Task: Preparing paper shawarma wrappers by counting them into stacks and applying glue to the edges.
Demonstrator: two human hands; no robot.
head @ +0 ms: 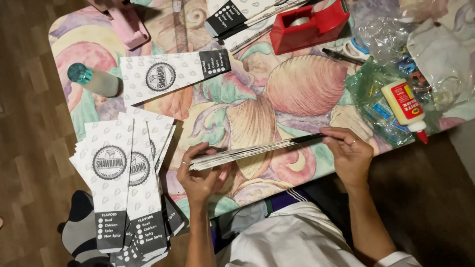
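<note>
White cloth over the person's lap [292,237] is seen at the bottom edge, nearest the camera, with both forearms rising from it toward the table [277,99], which is covered in a pastel shell pattern. A stack of flat paper sleeves [252,148] is held edge-on between the two hands, just above the table's near edge: its pale end is pinched by the left hand [200,173], thumb below and fingers curled over the top, while its dark end is gripped by the fingertips of the right hand [349,153]. To the left, a fanned pile of printed sleeves [123,188] hangs over the table edge, and a single sleeve [173,74] lies flat further up. A capped tube with a teal lid [94,79] is laid beside that sleeve. A red tape dispenser [307,24] is set at the far side, next to more sleeves [237,20]. On the right, a white glue bottle with a red tip [405,106] rests on crumpled clear plastic [386,94].
</note>
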